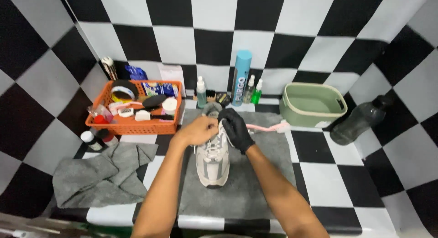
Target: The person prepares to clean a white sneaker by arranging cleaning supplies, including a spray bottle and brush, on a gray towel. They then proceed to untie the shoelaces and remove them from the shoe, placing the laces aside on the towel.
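1. Your bench [333, 174] carries a grey mat [255, 183] at its middle.
2. On it the shoe [212, 162] lies with its long axis near to far, toe toward you.
3. Your gloved right hand [235, 127] grips the shoe's far end.
4. Your bare left hand [198, 130] pinches the laces [218, 128], equally close.

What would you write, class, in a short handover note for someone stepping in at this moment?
Left hand: bare, fingers pinched at the laces near the shoe's opening.
Right hand: in a black glove, gripping the shoe's collar.
Shoe: grey and white, upright on the grey mat, toe towards you.
Pink brush: lying on the mat behind the right hand.
Done: shoe placed on the mat.
Left: laces not yet out; brush untouched.
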